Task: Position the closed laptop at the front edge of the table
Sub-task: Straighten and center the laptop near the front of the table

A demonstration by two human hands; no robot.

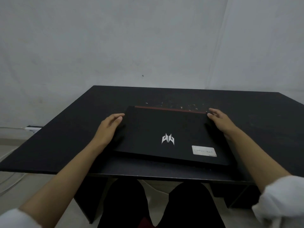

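The closed black laptop (pixel 171 135) with a silver logo lies between both hands on the dark rectangular table (pixel 65 137); left hand (pixel 108 129) and right hand (pixel 222 120) apparently clasp its side edges.

Plain room: bare wall (pixel 148 38), black table (pixel 65 137).

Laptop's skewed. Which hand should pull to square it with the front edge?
Left, probably. The left hand side of the laptop sits farther from the table front edge than the right hand side.
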